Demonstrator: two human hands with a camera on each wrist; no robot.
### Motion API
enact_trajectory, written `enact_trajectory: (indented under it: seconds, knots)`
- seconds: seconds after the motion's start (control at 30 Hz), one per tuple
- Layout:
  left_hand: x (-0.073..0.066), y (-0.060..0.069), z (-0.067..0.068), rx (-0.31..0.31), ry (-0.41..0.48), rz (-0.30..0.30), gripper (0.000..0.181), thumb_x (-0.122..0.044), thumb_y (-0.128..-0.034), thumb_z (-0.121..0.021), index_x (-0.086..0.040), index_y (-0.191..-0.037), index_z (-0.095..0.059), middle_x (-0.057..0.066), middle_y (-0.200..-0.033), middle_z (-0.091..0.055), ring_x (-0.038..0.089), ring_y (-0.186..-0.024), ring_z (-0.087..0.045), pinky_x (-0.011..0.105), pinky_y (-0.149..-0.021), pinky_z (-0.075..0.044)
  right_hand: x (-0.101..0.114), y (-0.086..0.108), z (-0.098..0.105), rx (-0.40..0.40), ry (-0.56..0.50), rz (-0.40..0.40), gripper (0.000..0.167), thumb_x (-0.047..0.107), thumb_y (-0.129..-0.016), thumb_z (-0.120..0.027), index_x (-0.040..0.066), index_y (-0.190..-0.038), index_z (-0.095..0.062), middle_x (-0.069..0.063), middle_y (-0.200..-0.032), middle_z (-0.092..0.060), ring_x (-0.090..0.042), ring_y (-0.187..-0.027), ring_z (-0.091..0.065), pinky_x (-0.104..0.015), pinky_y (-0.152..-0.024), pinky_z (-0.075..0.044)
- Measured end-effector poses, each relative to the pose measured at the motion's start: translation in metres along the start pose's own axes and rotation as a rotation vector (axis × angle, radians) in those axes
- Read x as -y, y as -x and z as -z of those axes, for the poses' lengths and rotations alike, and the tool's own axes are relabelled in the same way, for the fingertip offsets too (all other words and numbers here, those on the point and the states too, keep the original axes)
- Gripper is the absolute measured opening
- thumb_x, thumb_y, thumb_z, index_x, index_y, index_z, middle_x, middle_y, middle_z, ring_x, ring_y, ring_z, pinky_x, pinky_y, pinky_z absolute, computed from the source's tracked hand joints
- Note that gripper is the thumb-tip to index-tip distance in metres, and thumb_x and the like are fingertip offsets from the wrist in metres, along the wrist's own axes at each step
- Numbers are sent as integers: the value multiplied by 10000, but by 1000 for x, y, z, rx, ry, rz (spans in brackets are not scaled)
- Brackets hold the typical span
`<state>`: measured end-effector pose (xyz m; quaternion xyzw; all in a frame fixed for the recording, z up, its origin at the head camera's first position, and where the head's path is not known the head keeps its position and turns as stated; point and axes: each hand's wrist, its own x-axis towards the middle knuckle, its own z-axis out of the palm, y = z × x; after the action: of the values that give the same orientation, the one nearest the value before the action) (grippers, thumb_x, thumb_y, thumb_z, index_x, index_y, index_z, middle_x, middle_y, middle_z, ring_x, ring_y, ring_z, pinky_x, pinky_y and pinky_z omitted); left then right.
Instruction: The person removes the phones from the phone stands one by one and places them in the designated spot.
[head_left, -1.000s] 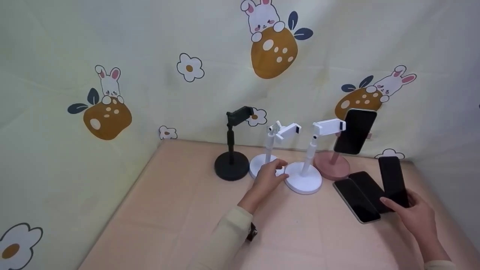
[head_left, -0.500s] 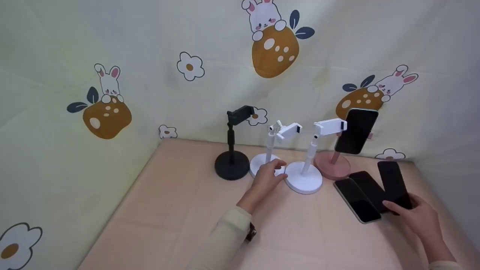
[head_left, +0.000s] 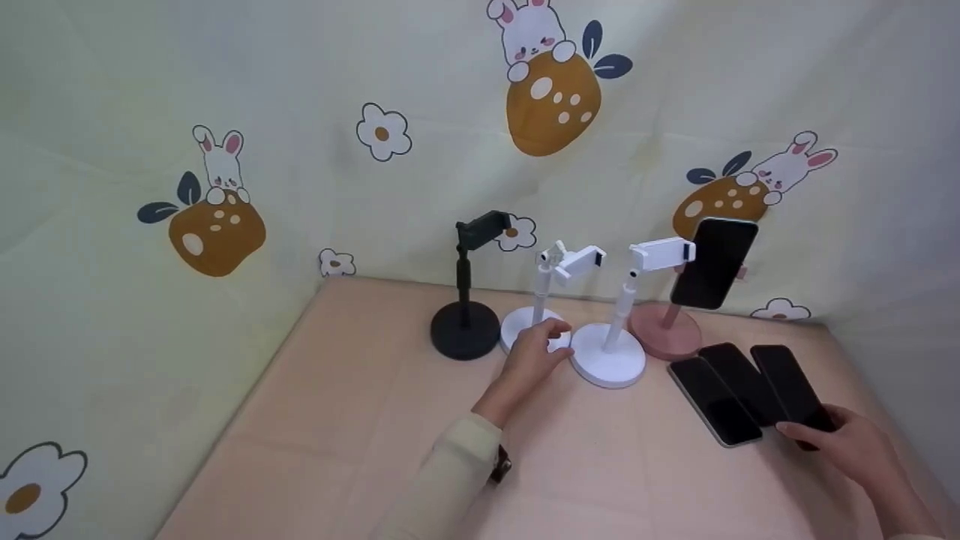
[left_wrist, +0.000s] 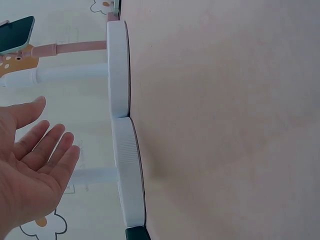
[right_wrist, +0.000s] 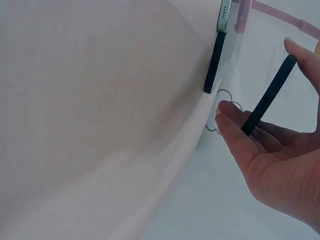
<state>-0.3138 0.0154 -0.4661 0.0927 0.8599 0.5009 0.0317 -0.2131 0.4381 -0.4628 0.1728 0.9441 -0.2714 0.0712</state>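
Sleeve (head_left: 450,484), pale, on the left arm: nearer than the front stand (head_left: 609,358) and left of it.
Right hand (head_left: 859,446): well right of the front stand and nearer, pinching the held phone between thumb and fingers.
Held phone (head_left: 791,386), dark, tilted: raised off the counter (head_left: 360,420), right of the front stand.
Light-edged phone (head_left: 716,401) and dark phone (head_left: 741,381), a pair: flat, side by side, right of the front stand and partly nearer.
Left hand (head_left: 529,360): just left of the front stand's base, fingers loosely bent, thumb held apart (contact with the bases cannot be told).
Front stand: white, upright, round base, clamp at top.
Back stand (head_left: 540,292), white, upright: just left of and behind the front stand, base partly hidden by the left hand.
Pink stand (head_left: 667,334): right of and behind the front stand, carrying the mounted phone (head_left: 716,262) (screen dark).
Black stand (head_left: 465,331), upright: left of the front stand, beyond the back stand.
Cloth (head_left: 300,90), printed with rabbits and flowers: behind the front stand.
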Motion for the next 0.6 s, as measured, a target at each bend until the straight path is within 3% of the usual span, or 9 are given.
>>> enact_trajectory:
  seconds: [0.27,0.6]
  knots:
    - [0,1,-1,-17,-14,-32,341,-154,-921,-716,-168,-1252,-634,63,-1321,-653,223,-1249,-606,400,-1069,-505,-11,2,4,120,31,-32,1223,656,-753,-744,-274,-1380,-257,-485,-1348,-350,-545,-1139,-474,-591,-950,-486]
    - [0,2,1,-15,-23,-32,345,-165,-928,-709,-194,-1261,-627,65,-1331,-645,221,-1252,-602,397,-1066,-508,-22,17,10,213,125,-109,1293,701,-682,-772,-307,-1328,-282,-495,-1272,-384,-551,-1100,-477,-614,-983,-463]
